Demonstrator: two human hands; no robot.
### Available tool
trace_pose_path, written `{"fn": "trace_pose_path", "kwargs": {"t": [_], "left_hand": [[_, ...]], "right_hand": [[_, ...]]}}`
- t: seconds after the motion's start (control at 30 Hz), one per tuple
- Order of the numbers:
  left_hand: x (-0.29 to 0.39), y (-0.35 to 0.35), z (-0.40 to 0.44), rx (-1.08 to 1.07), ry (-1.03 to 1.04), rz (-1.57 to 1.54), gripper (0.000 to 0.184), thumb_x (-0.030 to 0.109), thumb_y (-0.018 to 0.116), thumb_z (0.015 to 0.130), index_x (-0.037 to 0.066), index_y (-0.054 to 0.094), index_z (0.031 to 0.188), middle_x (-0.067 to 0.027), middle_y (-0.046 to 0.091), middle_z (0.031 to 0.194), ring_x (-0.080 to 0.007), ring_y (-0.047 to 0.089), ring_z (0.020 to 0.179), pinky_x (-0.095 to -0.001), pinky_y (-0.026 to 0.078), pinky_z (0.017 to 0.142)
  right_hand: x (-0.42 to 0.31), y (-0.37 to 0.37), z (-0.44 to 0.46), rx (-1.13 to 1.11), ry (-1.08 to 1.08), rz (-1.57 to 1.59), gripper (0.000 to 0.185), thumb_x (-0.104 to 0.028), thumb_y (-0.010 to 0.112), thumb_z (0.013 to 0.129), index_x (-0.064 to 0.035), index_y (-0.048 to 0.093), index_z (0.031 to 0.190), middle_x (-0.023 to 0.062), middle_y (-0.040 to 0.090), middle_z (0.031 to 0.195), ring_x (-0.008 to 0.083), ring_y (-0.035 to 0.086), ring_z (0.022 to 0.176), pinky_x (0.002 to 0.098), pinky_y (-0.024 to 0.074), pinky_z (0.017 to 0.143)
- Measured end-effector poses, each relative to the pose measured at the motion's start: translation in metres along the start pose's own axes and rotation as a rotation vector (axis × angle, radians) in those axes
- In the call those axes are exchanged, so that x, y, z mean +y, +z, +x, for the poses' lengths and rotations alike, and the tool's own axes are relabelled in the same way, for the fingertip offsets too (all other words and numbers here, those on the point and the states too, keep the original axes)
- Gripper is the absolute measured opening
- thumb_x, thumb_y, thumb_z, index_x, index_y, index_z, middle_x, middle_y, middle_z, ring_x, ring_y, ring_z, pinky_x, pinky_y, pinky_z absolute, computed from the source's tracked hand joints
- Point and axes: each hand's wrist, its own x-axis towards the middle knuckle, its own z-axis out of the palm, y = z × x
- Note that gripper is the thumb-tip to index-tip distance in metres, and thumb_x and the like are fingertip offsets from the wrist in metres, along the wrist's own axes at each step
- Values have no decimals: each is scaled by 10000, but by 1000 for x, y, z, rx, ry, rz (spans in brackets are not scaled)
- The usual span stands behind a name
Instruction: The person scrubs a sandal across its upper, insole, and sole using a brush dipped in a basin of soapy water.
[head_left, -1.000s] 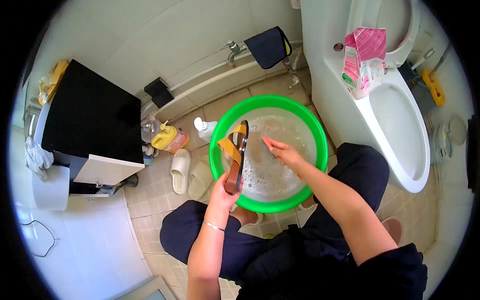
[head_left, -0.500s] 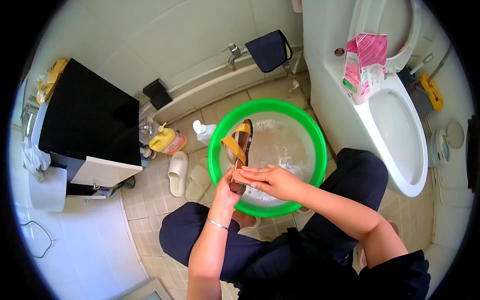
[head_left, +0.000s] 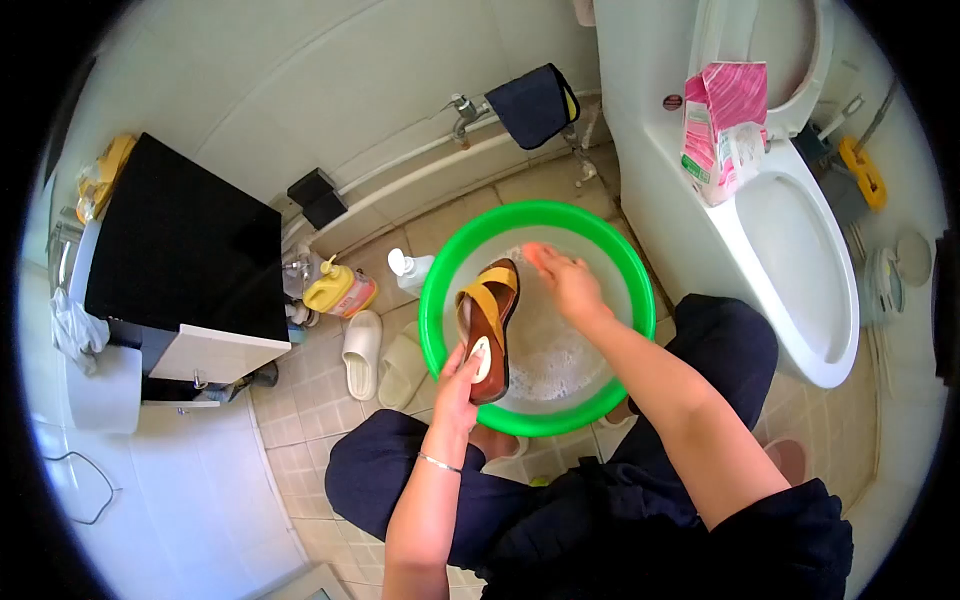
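A brown sandal (head_left: 493, 325) with yellow straps is held by its heel in my left hand (head_left: 457, 392), over the left side of a green-rimmed basin (head_left: 640, 290). Its insole faces up, with a white oval patch at the heel. Cloudy water with suds (head_left: 550, 370) fills the basin. Above the water, to the right of the sandal's toe, my right hand (head_left: 568, 283) is closed on a small orange-pink object (head_left: 535, 256), blurred by motion.
Pale slippers (head_left: 361, 355), a yellow pump bottle (head_left: 340, 288) and a white bottle (head_left: 410, 270) stand left of the basin. A toilet (head_left: 800, 270) with a pink packet (head_left: 728, 120) is at right. A black-topped cabinet (head_left: 190, 240) stands at left; a tap (head_left: 464, 115) is on the wall.
My right hand came to the sandal's heel, then moved away up and right over the water. The sandal turned from edge-on so its insole now shows.
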Motion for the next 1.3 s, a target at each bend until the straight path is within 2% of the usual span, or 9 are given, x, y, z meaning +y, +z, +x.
{"fn": "trace_pose_path", "kwargs": {"t": [0.07, 0.2, 0.3, 0.4, 0.6, 0.77, 0.93, 1.13, 1.3], "left_hand": [[-4, -2, 0, 30, 112, 132, 716, 52, 669, 808, -18, 279, 1404, -138, 587, 1129, -223, 593, 1016, -350, 500, 858], [-5, -18, 7, 120, 377, 514, 689, 47, 722, 729, -44, 380, 1320, -167, 603, 1081, -208, 597, 996, -333, 500, 830], [9, -13, -6, 222, 498, 684, 581, 95, 761, 662, -47, 525, 1173, -188, 632, 1025, -237, 620, 965, -338, 493, 828], [24, -15, -16, 293, 708, 1111, 487, 130, 745, 677, -5, 581, 1115, -183, 616, 1045, -338, 597, 970, -387, 475, 847], [46, 6, -35, 253, 826, 1462, 416, 107, 751, 662, 29, 601, 1041, -129, 605, 957, -336, 586, 906, -409, 478, 769], [47, 16, -33, 199, 907, 1547, 411, 105, 758, 653, 34, 605, 1028, -122, 605, 942, -324, 591, 899, -407, 480, 763], [37, 26, -24, 133, 881, 1618, 370, 134, 768, 649, 23, 623, 970, -131, 621, 921, -334, 597, 883, -413, 480, 762], [24, 24, -21, 175, 943, 1480, 358, 121, 774, 638, 21, 629, 950, -137, 621, 900, -330, 601, 860, -403, 482, 755], [28, 20, -24, 189, 868, 1487, 364, 130, 776, 631, 44, 622, 950, -120, 623, 914, -321, 602, 861, -407, 490, 732]], "right_hand": [[23, 10, -11, 8, 274, -114, 528, -101, 548, 844, -267, 459, 1337, -8, 478, 1363, 344, 492, 1139, 389, 403, 992], [31, 18, -41, -199, 321, -238, 571, -48, 532, 828, -217, 428, 1363, 39, 440, 1395, 336, 445, 1206, 381, 378, 1026], [31, 8, -48, -349, 128, -101, 480, -37, 524, 839, -154, 506, 1305, 72, 532, 1308, 269, 503, 1178, 357, 403, 977], [58, 14, -32, -208, 460, 310, 488, -47, 556, 844, -139, 492, 1320, 98, 529, 1310, 235, 526, 1159, 323, 396, 989], [-11, -61, 4, -167, 274, 501, 379, -159, 576, 889, -155, 549, 1267, 73, 566, 1265, 229, 569, 1113, 318, 430, 949], [-36, -59, 5, -233, -153, 149, 388, -235, 605, 860, -197, 572, 1245, 45, 576, 1248, 268, 557, 1095, 357, 449, 927], [-89, -60, -18, -409, -248, 179, 362, -276, 596, 856, -264, 592, 1218, 33, 602, 1202, 312, 570, 981, 382, 467, 873], [-50, -67, 4, -425, -347, 261, 342, -249, 583, 868, -163, 611, 1197, 9, 595, 1222, 274, 571, 882, 354, 457, 859], [-67, -65, 3, -519, -514, 263, 340, -283, 573, 872, -209, 610, 1203, 4, 596, 1222, 247, 573, 950, 356, 451, 869]]}}
